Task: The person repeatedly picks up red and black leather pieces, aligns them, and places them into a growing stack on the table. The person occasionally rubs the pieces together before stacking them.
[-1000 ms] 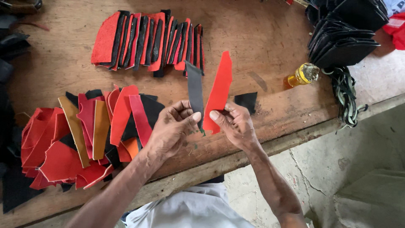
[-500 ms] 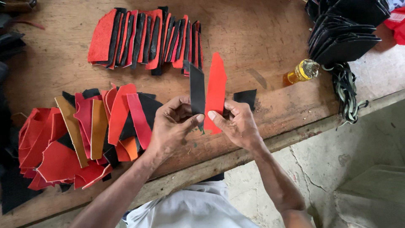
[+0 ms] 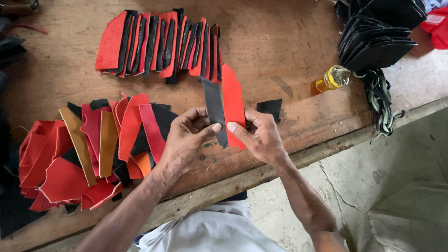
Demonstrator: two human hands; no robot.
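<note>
Left hand pinches the black strip, right hand pinches the red strip, edges touching, held above the counter just below the fanned red-black row; thumb-only grip risks edges sliding misaligned.

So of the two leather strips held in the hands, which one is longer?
The red strip, on the right hand side, is longer. It rises higher than the dark grey strip pinched by the left hand.
</note>
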